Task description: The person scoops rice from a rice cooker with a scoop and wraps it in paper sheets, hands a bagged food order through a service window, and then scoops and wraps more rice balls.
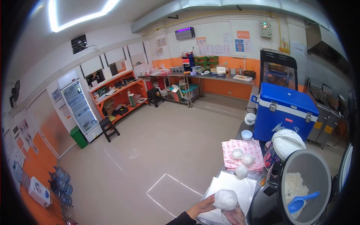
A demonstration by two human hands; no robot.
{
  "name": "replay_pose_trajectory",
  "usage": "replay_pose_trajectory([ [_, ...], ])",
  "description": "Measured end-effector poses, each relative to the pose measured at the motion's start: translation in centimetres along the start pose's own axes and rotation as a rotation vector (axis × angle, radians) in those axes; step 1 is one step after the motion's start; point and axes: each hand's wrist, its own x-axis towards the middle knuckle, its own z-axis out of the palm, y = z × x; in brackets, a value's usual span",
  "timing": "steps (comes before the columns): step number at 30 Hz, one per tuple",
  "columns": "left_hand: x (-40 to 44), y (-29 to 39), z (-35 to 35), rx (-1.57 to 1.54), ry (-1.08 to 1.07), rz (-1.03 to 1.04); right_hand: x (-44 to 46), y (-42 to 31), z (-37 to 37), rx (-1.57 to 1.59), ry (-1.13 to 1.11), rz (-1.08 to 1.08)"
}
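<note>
A round white wrapped bundle point(225, 199) rests in my left hand point(206, 204), whose fingers curl round its left side. Under and beside the bundle is my right hand point(234, 215), which looks covered by a clear plastic glove; its fingers are partly hidden by the bundle. Both hands are over white paper sheets point(221, 185) on the counter. Beyond them, several similar bundles point(241, 171) sit on and beside pink printed paper point(256, 147). At the right stands a dark rice pot point(262, 206) holding white rice point(295, 183) and a blue scoop point(298, 203).
A blue cooler box point(285, 112) stands behind the pot, with a white lid point(288, 143) in front of it. Near the cooler is a small bowl point(246, 135). Farther off are a long metal table point(225, 77), orange shelves point(120, 90) and a glass-door fridge point(79, 105).
</note>
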Motion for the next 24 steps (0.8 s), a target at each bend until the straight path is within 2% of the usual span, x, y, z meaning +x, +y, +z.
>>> replay_pose_trajectory([
  [4, -2.7, 0.6, -0.6, 0.145, 0.002, 0.005, -0.3, -0.2, -1.1, -0.173, -0.014, 0.081],
  [7, -3.9, 0.1, -0.4, 0.111, -0.018, 0.071, -0.1, -1.0, -1.8, -0.557, -0.051, 0.015],
  [10, -5.0, -0.6, -0.3, 0.07, -0.004, 0.101, -0.6, -2.2, 1.1, -0.882, -0.111, -0.089],
  [13, -6.1, -1.4, 0.7, 0.09, 0.073, 0.13, -1.7, -2.8, 3.1, -1.088, -0.173, -0.072],
  [16, -6.5, -1.3, 3.3, 0.186, 0.148, 0.11, -0.7, -1.4, -3.4, -0.403, -0.068, 0.221],
  [19, -6.0, -1.3, 4.8, 0.412, 0.153, 0.015, -3.2, -2.1, 3.7, -0.331, -0.035, 0.21],
  [22, -4.6, -2.5, 5.3, 0.743, 0.232, -0.064, -3.8, -1.1, 2.8, -0.265, 0.196, 0.252],
  [24, -3.9, -5.0, 3.9, 0.474, 0.296, -0.031, -4.1, 0.9, 0.2, -0.485, 0.192, 0.031],
])
